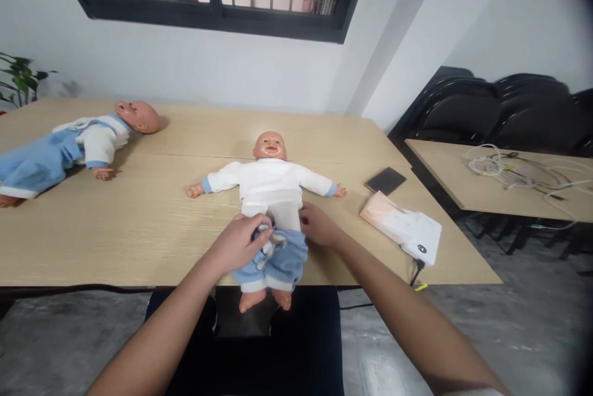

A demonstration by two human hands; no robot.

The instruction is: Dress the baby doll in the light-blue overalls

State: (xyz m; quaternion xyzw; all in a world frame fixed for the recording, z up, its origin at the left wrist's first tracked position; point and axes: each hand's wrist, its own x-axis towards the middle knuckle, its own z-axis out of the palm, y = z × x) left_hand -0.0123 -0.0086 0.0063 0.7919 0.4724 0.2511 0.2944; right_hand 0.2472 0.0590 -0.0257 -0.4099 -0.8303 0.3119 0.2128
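Observation:
A baby doll (271,180) in a white long-sleeved top lies face up, arms spread, its feet over the table's front edge. Blue overalls (285,257) cover its legs and are bunched below the hips, with the white cloth of the lower body showing above. My left hand (243,238) is closed on the bunched front of the overalls, thumb and fingers pinched together. At the doll's other hip, my right hand (317,225) has its fingers curled against the side of the overalls' waist; the fingertips are partly hidden.
Another doll (99,143) in blue and white lies on the wooden table (139,235) at the left. A dark phone (386,181) and a white power bank (424,238) with a cable lie at the right. Coiled cables (491,164) rest on a side table, near black folding chairs (458,109).

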